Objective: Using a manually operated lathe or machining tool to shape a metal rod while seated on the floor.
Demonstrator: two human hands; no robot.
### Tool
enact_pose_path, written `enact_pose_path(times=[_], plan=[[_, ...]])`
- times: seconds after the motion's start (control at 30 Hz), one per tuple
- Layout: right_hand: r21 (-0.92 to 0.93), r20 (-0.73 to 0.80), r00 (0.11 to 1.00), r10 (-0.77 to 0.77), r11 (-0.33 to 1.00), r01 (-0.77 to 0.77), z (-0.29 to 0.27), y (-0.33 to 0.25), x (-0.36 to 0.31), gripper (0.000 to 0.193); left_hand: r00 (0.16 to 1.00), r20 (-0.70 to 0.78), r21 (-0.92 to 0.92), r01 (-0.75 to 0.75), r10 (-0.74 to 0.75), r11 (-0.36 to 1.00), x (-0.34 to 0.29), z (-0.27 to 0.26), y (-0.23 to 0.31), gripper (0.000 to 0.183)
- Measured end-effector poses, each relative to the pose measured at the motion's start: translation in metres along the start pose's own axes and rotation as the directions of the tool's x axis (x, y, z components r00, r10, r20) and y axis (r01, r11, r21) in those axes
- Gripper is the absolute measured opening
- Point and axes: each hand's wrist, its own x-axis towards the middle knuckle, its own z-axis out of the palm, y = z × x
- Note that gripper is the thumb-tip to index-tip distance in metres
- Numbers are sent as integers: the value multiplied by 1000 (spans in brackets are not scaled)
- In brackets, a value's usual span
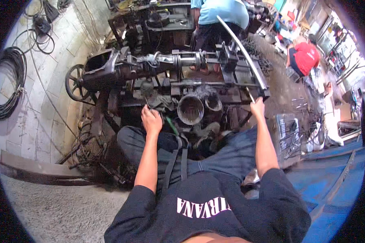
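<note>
My left hand [152, 120] is closed, its fingers pinched beside a crumpled grey rag [165, 102] at the front of the machine. What those fingers hold, if anything, I cannot make out. At the right end of the machine, my right hand [257, 107] is closed round a thin, light-coloured stick [250, 94] that points up and away from me. Between my hands stands a round metal pot [190, 109], its mouth facing up, with a smaller metal container [213, 103] close on its right. Behind them runs a greasy lathe-like machine [186, 60] with a shiny shaft.
A spoked handwheel [78, 83] sits at the machine's left end. A long pale curved strip [247, 56] reaches over its right end. A person in a light blue shirt [223, 12] stands behind, another in red [306, 58] crouches far right. Coiled black cable [8, 83] hangs left.
</note>
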Motion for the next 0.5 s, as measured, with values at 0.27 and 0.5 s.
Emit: enact_pose_path(times=[0.27, 0.5], plan=[[338, -6, 969, -246, 912, 234, -21, -98, -118, 23, 1000, -22, 20, -10, 11, 1000, 0, -12, 0, 48], [109, 192, 903, -385, 923, 370, -72, -164, -65, 26, 1000, -10, -37, 16, -17, 999, 0, -8, 0, 47]])
